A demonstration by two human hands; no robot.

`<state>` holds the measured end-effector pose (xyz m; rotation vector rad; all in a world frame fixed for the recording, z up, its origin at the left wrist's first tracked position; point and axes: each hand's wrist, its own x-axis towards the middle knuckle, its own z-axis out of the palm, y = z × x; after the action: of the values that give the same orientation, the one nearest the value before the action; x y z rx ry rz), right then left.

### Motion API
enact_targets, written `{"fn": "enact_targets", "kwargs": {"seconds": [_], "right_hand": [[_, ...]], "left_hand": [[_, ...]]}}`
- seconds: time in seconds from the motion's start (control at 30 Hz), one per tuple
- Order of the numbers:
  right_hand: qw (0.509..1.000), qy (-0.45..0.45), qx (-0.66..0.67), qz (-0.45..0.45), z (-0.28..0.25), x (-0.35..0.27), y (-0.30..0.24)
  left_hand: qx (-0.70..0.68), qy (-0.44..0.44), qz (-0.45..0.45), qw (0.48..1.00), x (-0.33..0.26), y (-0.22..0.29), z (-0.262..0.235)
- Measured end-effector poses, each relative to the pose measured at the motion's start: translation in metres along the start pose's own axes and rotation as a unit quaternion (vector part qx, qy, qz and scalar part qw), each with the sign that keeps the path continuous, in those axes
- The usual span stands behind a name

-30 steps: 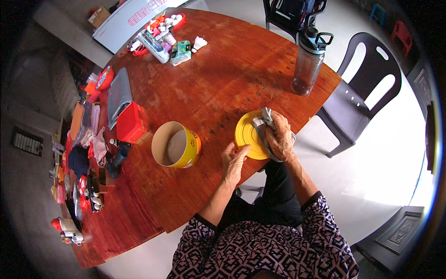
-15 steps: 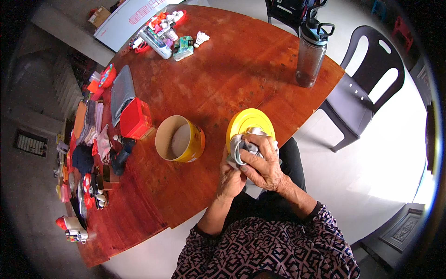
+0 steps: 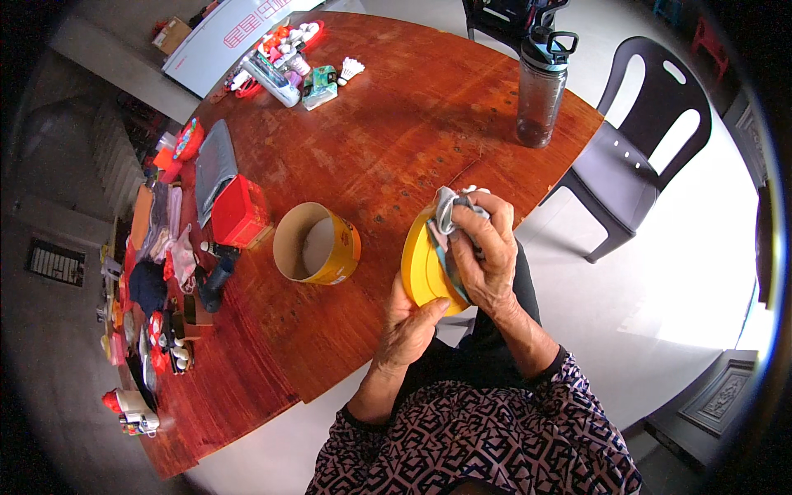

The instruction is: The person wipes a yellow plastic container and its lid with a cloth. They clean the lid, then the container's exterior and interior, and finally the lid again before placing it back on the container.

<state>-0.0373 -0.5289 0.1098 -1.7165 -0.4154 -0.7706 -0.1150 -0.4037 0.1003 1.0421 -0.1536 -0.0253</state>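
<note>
A round yellow lid is tilted above the table's near edge. My left hand grips its lower left rim, thumb on the face and fingers behind. In my right hand is a bunched grey and white cloth, pressed against the lid's right side and upper rim. To the left of the lid stands a yellow cylindrical canister, its top open and its pale inside showing.
The reddish-brown wooden table holds a red box and assorted clutter along its left side. A translucent water bottle stands at the far right, near a black plastic chair. At the back lie a shuttlecock and a green packet.
The lid has tilted and turned more to the side. My right hand moved with the cloth from the lid's near face to its right rim, and my left thumb now shows on the lid.
</note>
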Motion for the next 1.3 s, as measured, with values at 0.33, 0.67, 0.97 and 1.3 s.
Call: {"fn": "enact_targets", "kwargs": {"seconds": [0.33,0.67,0.97,1.3], "right_hand": [[0.964,-0.169,0.127,-0.163,-0.007,-0.014,-0.019],[1.000,0.013,-0.022,-0.017,0.000,-0.007,-0.006],[0.975,-0.127,0.058,-0.174,-0.012,-0.014,-0.035],[0.979,-0.050,-0.051,-0.189,-0.011,0.017,-0.029]], "left_hand": [[-0.094,0.019,-0.034,0.995,-0.009,-0.002,-0.016],[-0.013,0.000,0.002,1.000,-0.010,0.008,0.000],[0.173,0.005,0.007,0.985,-0.016,0.005,-0.016],[0.298,0.009,0.061,0.953,-0.018,0.019,0.006]]}}
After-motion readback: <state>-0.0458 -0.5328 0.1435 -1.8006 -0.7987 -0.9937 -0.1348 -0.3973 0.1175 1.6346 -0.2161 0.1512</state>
